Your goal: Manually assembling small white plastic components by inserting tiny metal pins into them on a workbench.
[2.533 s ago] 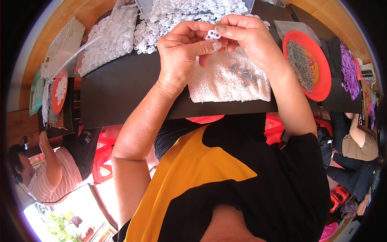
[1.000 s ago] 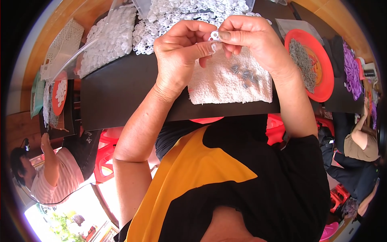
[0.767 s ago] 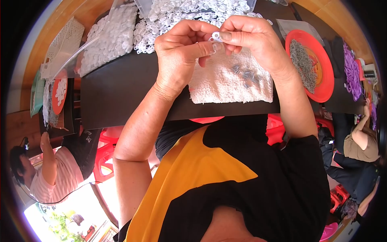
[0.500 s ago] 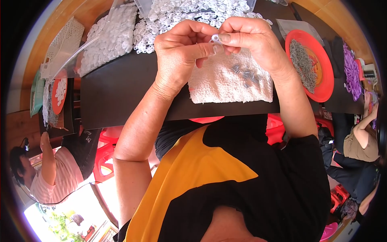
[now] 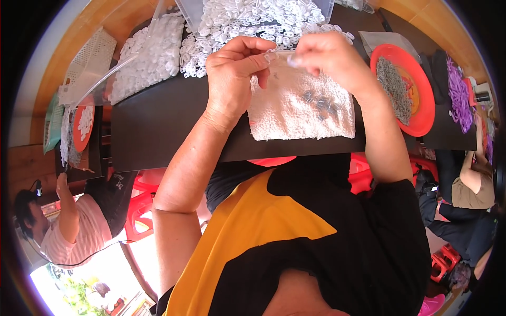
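Note:
My left hand (image 5: 232,76) is raised over the far left corner of a pale towel (image 5: 279,121). Its thumb and fingertips pinch a small whitish, partly see-through plastic piece (image 5: 270,56). To the right, my right hand (image 5: 332,58) hovers above the towel's far right part, apart from the left. Motion smears its fingers; a pale spot shows at the fingertips, and I cannot tell whether it is a held piece or the thumb. Several small dark metal pins (image 5: 324,102) lie on the towel. Beyond both hands spreads a heap of white oval plastic pieces with holes (image 5: 226,45).
A clear bag of white pieces (image 5: 147,58) lies at the far left, by a white perforated basket (image 5: 89,66). On the right, a red plate (image 5: 424,105) holds many thin grey pieces (image 5: 392,89). Purple strips (image 5: 458,95) lie beyond it. Other people sit at both sides.
My hands were together around a small white piece with a hole; now they are apart. The right has moved right and slightly down, while the left still pinches.

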`<state>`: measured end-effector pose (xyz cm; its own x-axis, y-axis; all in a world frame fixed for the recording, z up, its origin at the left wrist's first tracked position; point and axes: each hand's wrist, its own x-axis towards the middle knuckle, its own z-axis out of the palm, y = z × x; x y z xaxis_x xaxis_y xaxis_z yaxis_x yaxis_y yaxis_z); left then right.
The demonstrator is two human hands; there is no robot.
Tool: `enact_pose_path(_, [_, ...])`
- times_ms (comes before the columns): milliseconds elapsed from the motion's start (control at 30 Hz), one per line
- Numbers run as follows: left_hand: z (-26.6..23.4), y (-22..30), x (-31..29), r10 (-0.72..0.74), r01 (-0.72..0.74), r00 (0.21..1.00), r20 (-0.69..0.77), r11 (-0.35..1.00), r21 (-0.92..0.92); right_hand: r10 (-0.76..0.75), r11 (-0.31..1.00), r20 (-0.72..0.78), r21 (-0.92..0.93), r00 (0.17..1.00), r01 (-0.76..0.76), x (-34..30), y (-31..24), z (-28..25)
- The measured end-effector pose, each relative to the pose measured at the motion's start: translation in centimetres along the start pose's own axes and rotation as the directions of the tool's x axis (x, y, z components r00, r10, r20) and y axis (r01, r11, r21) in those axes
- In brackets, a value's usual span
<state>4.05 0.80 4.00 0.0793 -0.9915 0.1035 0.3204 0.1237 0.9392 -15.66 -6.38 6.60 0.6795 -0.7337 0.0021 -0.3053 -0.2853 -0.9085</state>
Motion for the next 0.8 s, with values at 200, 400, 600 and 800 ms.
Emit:
enact_pose_path(200, [0.2,0.1,-0.2,0.019,-0.019,1.000,-0.014,0.999,0.033,-0.249,0.877,-0.082,-0.441,0.965,0.189,0.4,0.9,1.5])
enact_pose_path(400, [0.8,0.0,-0.4,0.057,-0.056,0.998,-0.007,0.991,0.117,-0.274,0.958,-0.212,0.021,0.938,0.285,0.6,0.4,2.1])
enact_pose_path(600, [1.0,0.3,-0.5,0.005,0.000,0.999,-0.033,0.989,0.150,-0.328,0.944,-0.198,-0.101,0.924,0.314,0.5,0.6,2.0])
enact_pose_path(800, [0.6,0.1,-0.4,-0.098,0.099,0.995,-0.008,0.987,0.126,-0.297,0.949,-0.182,-0.166,0.937,0.268,0.3,0.5,2.4])
